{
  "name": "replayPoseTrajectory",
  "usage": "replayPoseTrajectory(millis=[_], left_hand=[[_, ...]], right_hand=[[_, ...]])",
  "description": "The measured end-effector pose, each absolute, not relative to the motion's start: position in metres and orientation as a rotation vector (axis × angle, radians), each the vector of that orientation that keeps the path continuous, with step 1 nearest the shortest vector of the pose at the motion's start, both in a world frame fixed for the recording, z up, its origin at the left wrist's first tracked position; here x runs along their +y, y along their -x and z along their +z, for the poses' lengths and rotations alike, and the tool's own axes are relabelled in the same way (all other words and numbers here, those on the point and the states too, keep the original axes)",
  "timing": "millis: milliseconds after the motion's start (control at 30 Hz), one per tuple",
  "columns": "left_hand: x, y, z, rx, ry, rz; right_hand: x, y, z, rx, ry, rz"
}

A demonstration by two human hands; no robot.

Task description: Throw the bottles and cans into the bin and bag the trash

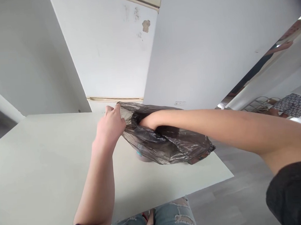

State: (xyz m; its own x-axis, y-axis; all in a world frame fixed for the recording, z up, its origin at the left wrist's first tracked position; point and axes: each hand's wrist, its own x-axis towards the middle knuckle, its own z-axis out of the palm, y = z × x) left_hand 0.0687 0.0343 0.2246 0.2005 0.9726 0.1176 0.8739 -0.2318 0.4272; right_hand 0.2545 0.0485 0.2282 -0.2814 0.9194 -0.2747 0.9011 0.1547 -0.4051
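A dark, half-transparent plastic bag (167, 142) lies on the pale table (41, 166), its mouth turned toward the left. My left hand (110, 125) pinches the bag's rim at the upper left and holds the mouth apart. My right forearm (204, 126) reaches across from the right and goes into the opening; my right hand is buried inside the bag and its fingers do not show. Something round and greyish (143, 155) shows faintly through the plastic at the bag's lower left; I cannot make out what it is.
A white refrigerator (110, 43) stands against the wall right behind the table's far edge. The table's right edge (220, 169) drops to a grey floor. At the far right a mirror or doorway (278, 84) shows a wire rack. My knees in torn jeans (159, 220) are below the near edge.
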Motion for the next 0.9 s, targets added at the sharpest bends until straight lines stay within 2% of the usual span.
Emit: replayPoseTrajectory(millis=[100,233,333,400,533,600,667,767,900], left_hand=[[0.037,-0.071,0.224,1.748,-2.203,0.485],[0.04,-0.072,0.223,1.717,-2.198,0.38],[0.047,-0.072,0.217,1.66,-2.227,0.327],[0.054,-0.071,0.211,1.582,-2.271,0.295],[0.065,-0.069,0.201,1.462,-2.308,0.013],[0.066,-0.068,0.199,1.438,-2.291,-0.16],[0.067,-0.066,0.197,1.426,-2.275,-0.263],[0.065,-0.061,0.199,1.406,-2.229,-0.273],[0.057,-0.048,0.209,1.338,-2.188,0.08]], right_hand=[[0.011,-0.258,0.262,-2.658,1.908,0.51],[-0.039,-0.3,0.283,-2.327,1.865,0.168],[-0.032,-0.335,0.275,-2.167,1.882,-0.023],[-0.008,-0.353,0.264,-2.106,1.883,0.051],[0.029,-0.378,0.234,-1.876,1.923,0.637],[0.023,-0.385,0.217,-1.641,1.884,0.939],[0.001,-0.387,0.201,-1.433,1.788,1.094],[-0.047,-0.384,0.181,-1.334,1.635,0.977],[-0.1,-0.376,0.152,-1.248,1.444,0.687]])
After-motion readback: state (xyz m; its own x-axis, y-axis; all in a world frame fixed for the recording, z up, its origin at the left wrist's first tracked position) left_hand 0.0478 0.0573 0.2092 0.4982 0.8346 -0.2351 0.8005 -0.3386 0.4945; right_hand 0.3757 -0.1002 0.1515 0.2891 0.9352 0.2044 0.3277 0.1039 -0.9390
